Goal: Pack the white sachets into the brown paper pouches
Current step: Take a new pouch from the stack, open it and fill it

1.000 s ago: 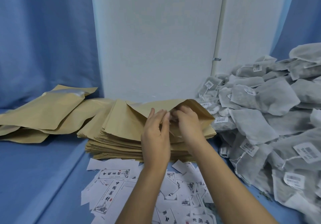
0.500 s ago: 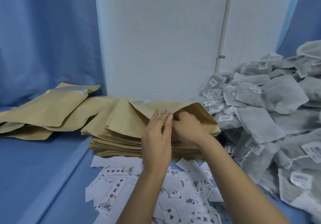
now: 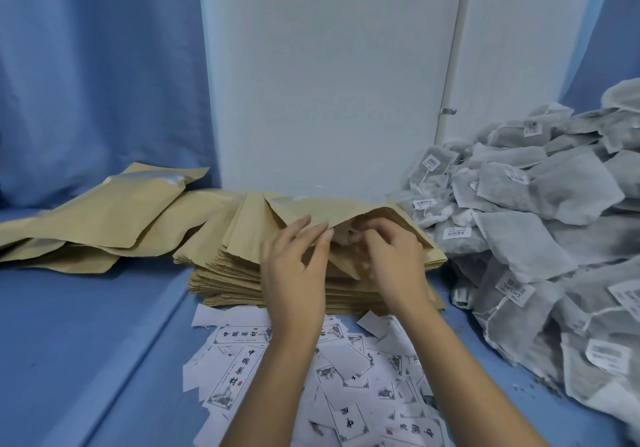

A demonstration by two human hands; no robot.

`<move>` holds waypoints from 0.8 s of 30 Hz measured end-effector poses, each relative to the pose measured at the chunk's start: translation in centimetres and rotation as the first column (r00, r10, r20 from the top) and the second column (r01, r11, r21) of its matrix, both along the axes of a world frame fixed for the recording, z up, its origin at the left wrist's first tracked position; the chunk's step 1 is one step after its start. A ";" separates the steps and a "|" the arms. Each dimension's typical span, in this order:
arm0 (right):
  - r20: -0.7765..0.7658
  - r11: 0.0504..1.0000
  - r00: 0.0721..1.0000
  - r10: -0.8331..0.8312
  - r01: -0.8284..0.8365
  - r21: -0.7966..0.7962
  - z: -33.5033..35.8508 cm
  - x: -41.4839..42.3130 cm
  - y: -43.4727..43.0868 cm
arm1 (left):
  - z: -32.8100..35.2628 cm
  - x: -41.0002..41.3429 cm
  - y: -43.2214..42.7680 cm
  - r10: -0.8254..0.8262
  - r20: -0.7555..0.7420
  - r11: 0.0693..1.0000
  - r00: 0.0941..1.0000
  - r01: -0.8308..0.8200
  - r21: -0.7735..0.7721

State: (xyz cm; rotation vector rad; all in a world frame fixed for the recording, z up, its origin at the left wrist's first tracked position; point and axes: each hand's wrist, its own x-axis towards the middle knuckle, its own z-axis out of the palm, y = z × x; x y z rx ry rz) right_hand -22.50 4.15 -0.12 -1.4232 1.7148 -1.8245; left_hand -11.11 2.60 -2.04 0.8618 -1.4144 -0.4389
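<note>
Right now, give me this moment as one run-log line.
step: opening top pouch | left hand: straight fingers on upper flap | right hand: fingers curled at pouch mouth | sachets: piled at right, none in hand

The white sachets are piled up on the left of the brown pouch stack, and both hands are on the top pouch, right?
Not quite. The head view shows the white sachets piled on the right of the brown pouch stack, not the left. The rest holds: the left hand and right hand are both on the top pouch.
</note>
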 end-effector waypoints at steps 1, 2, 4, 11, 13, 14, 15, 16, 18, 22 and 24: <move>0.067 0.996 0.994 0.086 -0.084 -0.037 -0.3 0.0 0.6 | 0.0 0.4 -0.1 0.041 -0.004 0.999 0.999 -0.041 0.002; 0.115 0.976 0.970 0.215 -0.211 -0.045 -0.6 -0.1 1.0 | 0.1 0.7 0.0 0.028 -0.049 0.999 0.998 -0.027 0.028; 0.133 0.879 0.878 0.459 -0.471 0.071 -1.1 -0.3 1.8 | 0.5 1.3 0.0 -0.056 -0.162 0.993 0.985 0.072 0.098; -0.451 0.659 0.656 0.605 -0.094 0.746 -2.8 -0.6 2.3 | 1.3 2.7 -0.1 -0.124 -0.147 0.978 0.981 0.146 0.150; -0.468 0.604 0.604 0.646 -0.030 0.796 -3.1 -0.8 2.4 | 1.3 2.8 -0.1 -0.122 -0.132 0.978 0.984 0.142 0.150; -0.434 0.561 0.597 0.675 -0.033 0.827 -3.0 -0.9 2.6 | 1.3 2.8 -0.1 -0.122 -0.133 0.978 0.984 0.142 0.150; -0.414 0.531 0.587 0.696 -0.033 0.847 -2.9 -1.1 2.7 | 1.4 2.8 -0.2 -0.121 -0.135 0.979 0.983 0.141 0.148; -0.409 0.510 0.573 0.710 -0.018 0.860 -2.8 -1.3 2.8 | 1.4 2.7 -0.2 -0.119 -0.137 0.979 0.983 0.139 0.149; -0.420 0.500 0.551 0.721 0.006 0.866 -2.7 -1.6 2.9 | 1.4 2.6 -0.2 -0.120 -0.134 0.978 0.984 0.140 0.154; -0.399 0.535 0.597 0.696 -0.062 0.842 -2.5 -1.6 2.9 | 1.3 2.3 0.0 -0.133 -0.123 0.977 0.984 0.150 0.148; -0.375 0.542 0.626 0.684 -0.093 0.835 -2.5 -1.6 3.0 | 1.3 2.2 0.0 -0.134 -0.126 0.976 0.983 0.153 0.152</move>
